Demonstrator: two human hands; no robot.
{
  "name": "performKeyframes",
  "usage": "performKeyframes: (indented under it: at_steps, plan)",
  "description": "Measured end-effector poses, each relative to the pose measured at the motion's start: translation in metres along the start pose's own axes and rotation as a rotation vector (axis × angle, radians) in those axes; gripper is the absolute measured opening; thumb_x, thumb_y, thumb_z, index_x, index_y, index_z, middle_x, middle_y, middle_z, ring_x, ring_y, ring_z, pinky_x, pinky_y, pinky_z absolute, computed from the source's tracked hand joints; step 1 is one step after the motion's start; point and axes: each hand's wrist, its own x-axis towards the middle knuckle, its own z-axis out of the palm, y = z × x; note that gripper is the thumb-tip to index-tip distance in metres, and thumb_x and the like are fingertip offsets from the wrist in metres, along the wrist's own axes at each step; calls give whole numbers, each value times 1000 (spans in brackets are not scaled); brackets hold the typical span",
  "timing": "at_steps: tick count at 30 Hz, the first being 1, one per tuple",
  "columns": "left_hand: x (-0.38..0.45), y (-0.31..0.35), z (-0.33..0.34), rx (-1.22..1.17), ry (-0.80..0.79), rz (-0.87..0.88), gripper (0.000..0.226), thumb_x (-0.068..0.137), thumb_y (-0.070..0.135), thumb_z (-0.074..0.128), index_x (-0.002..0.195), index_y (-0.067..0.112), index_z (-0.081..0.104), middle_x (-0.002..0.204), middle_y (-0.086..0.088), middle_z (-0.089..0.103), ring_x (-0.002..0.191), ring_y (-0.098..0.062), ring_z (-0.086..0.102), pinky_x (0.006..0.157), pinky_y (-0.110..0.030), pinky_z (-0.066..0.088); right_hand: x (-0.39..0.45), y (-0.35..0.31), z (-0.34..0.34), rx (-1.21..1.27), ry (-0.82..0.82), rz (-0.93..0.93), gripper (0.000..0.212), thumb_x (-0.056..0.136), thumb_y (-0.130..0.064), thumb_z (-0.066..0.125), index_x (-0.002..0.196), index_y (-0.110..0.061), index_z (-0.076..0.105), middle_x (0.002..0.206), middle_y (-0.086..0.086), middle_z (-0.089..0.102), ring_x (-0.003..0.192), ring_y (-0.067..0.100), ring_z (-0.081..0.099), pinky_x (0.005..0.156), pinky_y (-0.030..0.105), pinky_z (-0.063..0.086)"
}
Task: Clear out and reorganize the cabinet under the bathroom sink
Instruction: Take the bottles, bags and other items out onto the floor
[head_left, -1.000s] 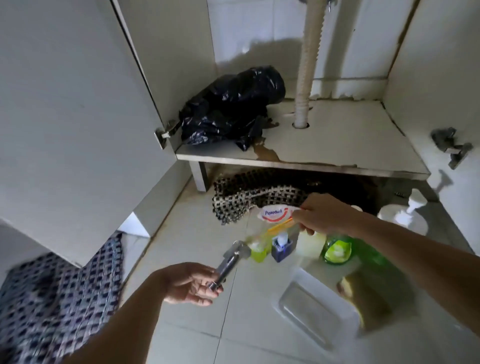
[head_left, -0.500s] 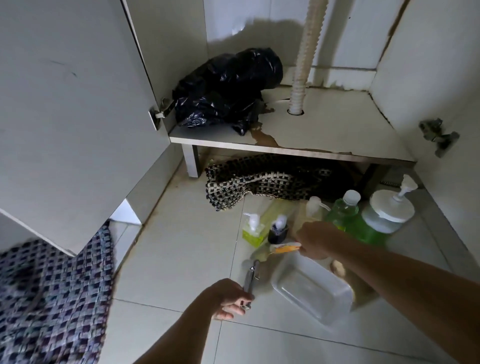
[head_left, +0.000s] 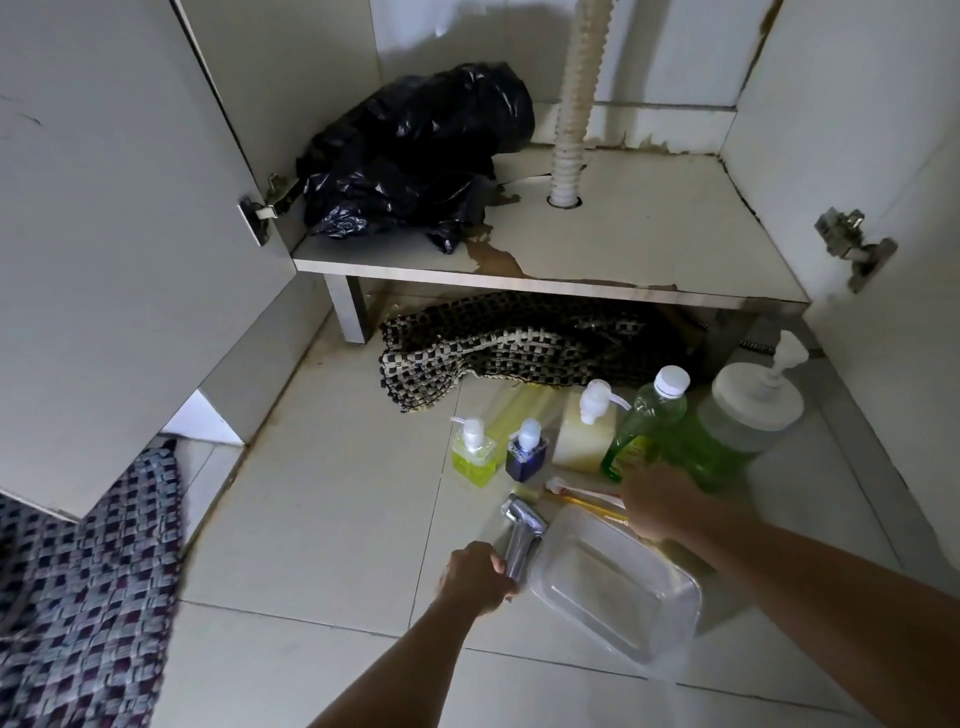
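Observation:
My left hand (head_left: 478, 577) grips a chrome spray head (head_left: 522, 535) low over the floor tiles, just left of a clear plastic tray (head_left: 618, 587). My right hand (head_left: 662, 501) holds toothbrushes and a toothpaste tube (head_left: 576, 496), which lie flat on the floor behind the tray. Behind them stand a small yellow pump bottle (head_left: 472, 452), a small blue pump bottle (head_left: 527, 452), a cream pump bottle (head_left: 584, 431), a green bottle (head_left: 647, 426) and a large green pump jar (head_left: 737, 426). The cabinet shelf (head_left: 649, 244) holds a black plastic bag (head_left: 410, 150) at its left.
A white corrugated drain pipe (head_left: 574, 104) passes through the shelf. A checked woven mat (head_left: 498, 343) lies bunched under the shelf. The open cabinet door (head_left: 119, 218) stands at the left, another woven mat (head_left: 83, 597) at the lower left, and a hinge (head_left: 852, 247) on the right wall.
Both hands have come down from mid-air to the floor. The toothbrushes and toothpaste now lie on the tiles by the tray, and the spray head is beside the tray.

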Motion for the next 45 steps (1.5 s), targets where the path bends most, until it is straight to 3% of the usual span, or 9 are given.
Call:
performKeyframes:
  at_steps: [9, 16, 18, 21, 26, 31, 35, 42, 45]
  plan:
    - [2, 14, -45, 268, -236, -22, 41, 78, 37, 74, 109, 12, 62, 115, -7, 67, 103, -22, 67, 69, -25, 49, -5, -3, -24, 137, 23, -68, 22, 91, -13, 48, 107, -8, 62, 105, 6, 65, 101, 25, 65, 76, 28, 45]
    - [3, 94, -173, 493, -498, -288, 25, 92, 29, 61, 108, 10, 58, 106, -14, 65, 94, -21, 61, 91, -49, 46, 12, -9, -109, 423, -105, -242, 16, 77, -19, 59, 84, -5, 62, 54, 1, 56, 49, 16, 53, 59, 27, 51]
    - [-1, 124, -213, 475, -427, -325, 14, 94, 27, 58, 96, 13, 55, 92, -9, 63, 92, -20, 60, 94, -51, 46, 14, -4, -144, 508, -18, -273, 19, 76, -18, 61, 62, -7, 54, 35, 1, 52, 38, 13, 51, 56, 24, 50]
    - [-6, 151, -259, 328, -250, -258, 16, 94, 27, 57, 101, 13, 57, 83, -4, 61, 74, -13, 60, 75, -40, 53, 17, 12, -185, 729, 183, -289, 34, 82, -20, 58, 54, -12, 41, 47, 1, 46, 45, 17, 46, 49, 20, 37]
    - [12, 144, -296, 46, 465, 196, 19, 88, 16, 63, 104, 7, 68, 88, -9, 70, 76, -20, 65, 69, -26, 51, 51, 36, -191, 1070, 300, -214, 31, 83, -26, 57, 69, 1, 62, 71, 18, 68, 58, 20, 56, 57, 26, 45]
    - [42, 122, -349, -122, 939, 319, 33, 81, 19, 68, 113, 14, 64, 104, -3, 68, 95, -23, 64, 80, -29, 49, 97, 46, -207, 1270, 455, -13, 33, 85, -31, 63, 87, 1, 68, 88, 17, 72, 81, 30, 68, 79, 35, 56]
    - [74, 134, -417, -90, 1007, 413, 60, 76, 31, 76, 128, 15, 52, 123, -13, 58, 113, -32, 56, 92, -37, 46, 133, 43, -267, 1323, 513, 50, 43, 89, -39, 61, 115, -5, 60, 119, 10, 61, 109, 27, 58, 90, 29, 44]
    - [145, 160, -475, -231, 592, 427, 115, 39, 72, 83, 139, 35, 39, 135, 4, 53, 125, -22, 52, 103, -38, 44, 234, 40, -332, 1252, 478, 100, 85, 78, -38, 74, 145, -17, 26, 143, 9, 45, 130, 29, 44, 103, 34, 41]
    - [167, 161, -470, -381, 498, 374, 121, 44, 58, 87, 146, 23, 33, 142, -2, 47, 128, -28, 48, 106, -42, 42, 256, 28, -326, 1205, 495, 116, 71, 81, -25, 72, 141, -12, 37, 138, 12, 50, 125, 27, 49, 98, 28, 42]
